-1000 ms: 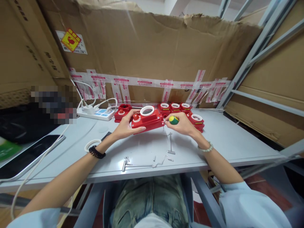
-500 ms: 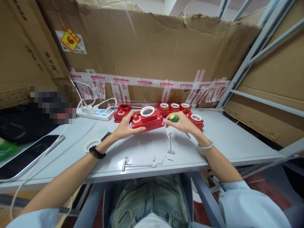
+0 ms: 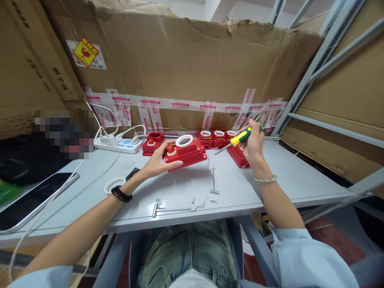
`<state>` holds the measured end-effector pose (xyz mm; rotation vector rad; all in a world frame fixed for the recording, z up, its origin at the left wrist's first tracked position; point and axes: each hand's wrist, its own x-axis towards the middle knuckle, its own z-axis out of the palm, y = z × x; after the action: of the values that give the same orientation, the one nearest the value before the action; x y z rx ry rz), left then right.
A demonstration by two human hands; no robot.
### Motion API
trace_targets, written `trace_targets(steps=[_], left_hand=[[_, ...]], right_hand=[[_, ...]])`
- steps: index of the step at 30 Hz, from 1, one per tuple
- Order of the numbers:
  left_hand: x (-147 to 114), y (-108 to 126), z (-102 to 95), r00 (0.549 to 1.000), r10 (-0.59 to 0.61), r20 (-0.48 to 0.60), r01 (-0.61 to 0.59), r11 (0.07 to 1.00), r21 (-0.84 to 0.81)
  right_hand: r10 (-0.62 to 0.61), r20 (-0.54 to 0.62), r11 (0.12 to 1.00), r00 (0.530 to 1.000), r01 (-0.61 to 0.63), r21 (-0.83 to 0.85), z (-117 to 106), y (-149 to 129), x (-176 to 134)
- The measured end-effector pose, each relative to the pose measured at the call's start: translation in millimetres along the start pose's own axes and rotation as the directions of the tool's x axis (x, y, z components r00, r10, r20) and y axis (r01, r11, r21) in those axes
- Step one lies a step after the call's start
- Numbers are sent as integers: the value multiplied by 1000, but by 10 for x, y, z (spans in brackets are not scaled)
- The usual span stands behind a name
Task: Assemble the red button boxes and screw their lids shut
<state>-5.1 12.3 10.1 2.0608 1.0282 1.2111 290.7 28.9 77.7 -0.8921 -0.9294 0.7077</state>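
Observation:
My left hand (image 3: 162, 159) grips a red housing (image 3: 190, 156) by its left end, thumb along the front, holding it tilted above the table. The housing has a white ring around a dark round window and a red knob. In my right hand (image 3: 253, 142) is a screwdriver (image 3: 242, 136) with a yellow and green handle; its tip points down left, apart from the housing's right end. A white string hangs from that end. Behind my right hand, partly hidden, another red housing (image 3: 238, 156) lies on the table.
Several red housings (image 3: 219, 139) stand along the cardboard wall, one more (image 3: 152, 143) at left. A power strip (image 3: 121, 144) with plugs is beside it. T-shaped metal tools (image 3: 174, 209) and small metal pieces lie near the front edge. A white ring (image 3: 115, 185) and a tablet-like device (image 3: 39, 200) are at left.
My right hand has moved up and right, away from the housing's right end. The screwdriver has swung so its shaft is visible. My left hand still holds the housing in place.

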Motion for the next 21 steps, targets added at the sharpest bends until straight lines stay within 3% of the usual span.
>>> trace_targets(steps=[4,12,21], left_hand=[[3,0,-3,1000,-7,-3,7,1000,-11],[4,5,-2,1000,-4,-7,4,1000,-22],[2,19,-4,1000,-15,0,15,1000,-20]], right_hand=[[102,-4,992,995,-102,74,44,36,-8],[65,64,998,996,-64,-20,70,159,-15],[113,39,993,993,-115,39,96,138,-34]])
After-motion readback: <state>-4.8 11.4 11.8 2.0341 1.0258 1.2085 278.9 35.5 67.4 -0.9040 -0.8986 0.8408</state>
